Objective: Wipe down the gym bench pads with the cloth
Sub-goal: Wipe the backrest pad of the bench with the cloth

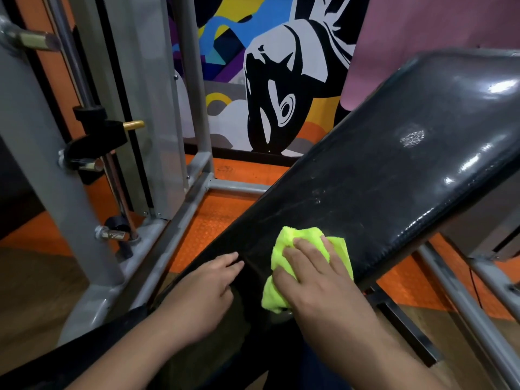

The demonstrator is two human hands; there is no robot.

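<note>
A long black bench back pad slopes up to the right, glossy, with a worn pale patch near its upper part. A crumpled neon-yellow cloth lies on the pad's lower end. My right hand presses flat on the cloth with straight fingers spread over it. My left hand rests on the left edge of the pad beside the cloth, fingers extended along the edge. The black seat pad continues below, mostly hidden by my forearms.
A grey steel machine frame with guide rods and black clamps stands at the left. Grey bench legs run at the right. Orange rubber matting covers the floor under the bench. A painted mural wall is behind.
</note>
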